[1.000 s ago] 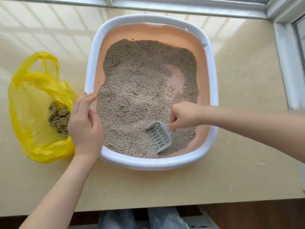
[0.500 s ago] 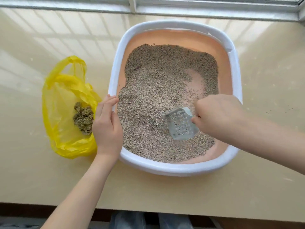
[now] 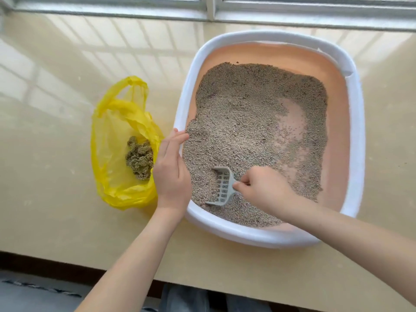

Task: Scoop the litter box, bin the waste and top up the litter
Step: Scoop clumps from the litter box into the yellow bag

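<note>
Head view. The box (image 3: 358,140), white-rimmed with a peach inner wall, lies on the desk (image 3: 56,221) below a window frame (image 3: 211,10). The litter (image 3: 243,122) covers most of its floor; a bare patch shows at about 3 o'clock of the box centre. The right hand (image 3: 263,188) has its grip closed around the handle of the scoop (image 3: 221,188), which is tilted on edge and dug into the litter at about 7 o'clock, near the front rim. The left hand (image 3: 172,174) rests along the rim at 9 o'clock, fingers (image 3: 177,138) loosely extended and curled over the edge; its grip is not clenched and carries nothing, serving to steady the box. The bag (image 3: 117,122), yellow, lies open on the desk just beside the box at 9 o'clock, with a dark clump (image 3: 139,157) of waste inside.

Step in hand, as judged: sifting the front corner for remaining clumps. To do it well, run the blade low along the floor, lift slowly and shake gently so clean grains fall through the slots. Keep the scoop level while crossing the rim toward the bag, since the left hand lies in that path. Work across the box in bands. No fresh litter supply is visible; the top-up is not yet begun.
</note>
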The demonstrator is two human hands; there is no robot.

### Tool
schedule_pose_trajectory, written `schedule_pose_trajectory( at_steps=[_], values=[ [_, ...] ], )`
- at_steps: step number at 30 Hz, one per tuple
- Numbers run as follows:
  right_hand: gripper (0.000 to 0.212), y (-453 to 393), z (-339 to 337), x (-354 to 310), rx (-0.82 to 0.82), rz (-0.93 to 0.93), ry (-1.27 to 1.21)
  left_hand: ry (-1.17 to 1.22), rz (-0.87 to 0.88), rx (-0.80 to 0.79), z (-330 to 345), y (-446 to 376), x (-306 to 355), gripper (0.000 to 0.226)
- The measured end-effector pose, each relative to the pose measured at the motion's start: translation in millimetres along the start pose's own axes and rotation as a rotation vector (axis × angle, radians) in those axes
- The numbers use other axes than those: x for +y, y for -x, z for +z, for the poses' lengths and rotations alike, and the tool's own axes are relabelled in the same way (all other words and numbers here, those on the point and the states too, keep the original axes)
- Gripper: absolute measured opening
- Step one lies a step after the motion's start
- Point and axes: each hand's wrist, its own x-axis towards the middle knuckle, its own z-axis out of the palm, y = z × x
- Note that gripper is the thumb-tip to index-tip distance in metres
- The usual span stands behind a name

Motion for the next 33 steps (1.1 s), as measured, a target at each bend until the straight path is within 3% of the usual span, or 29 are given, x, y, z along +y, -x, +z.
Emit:
schedule_pose_trajectory(
  at_steps=[8, 15, 24, 27, 33],
  values=[
    [0.034, 0, 6, 16, -0.103, 0.022, -0.565, 0.003, -0.016, -0.02, -2, 0, 0, 0.045],
    [0.038, 10, -17, 37, 0.013, -0.011, -0.45, 0.018, -0.02, -0.024, -1, 1, -1, 0.045],
    [0.052, 25, -32, 33, -0.039, 0.047, 0.177, 0.027, -0.023, -0.013, -1, 1, -2, 0.045],
    [0.053, 18, -12, 8, -0.06, 0.029, 0.112, 0.031, -0.032, -0.012, 0, 1, -2, 0.045],
    [0.04, 5, 9, 15, -0.132, 0.13, -0.37, 0.022, -0.038, -0.017, 0, 1, -1, 0.045]
  ],
)
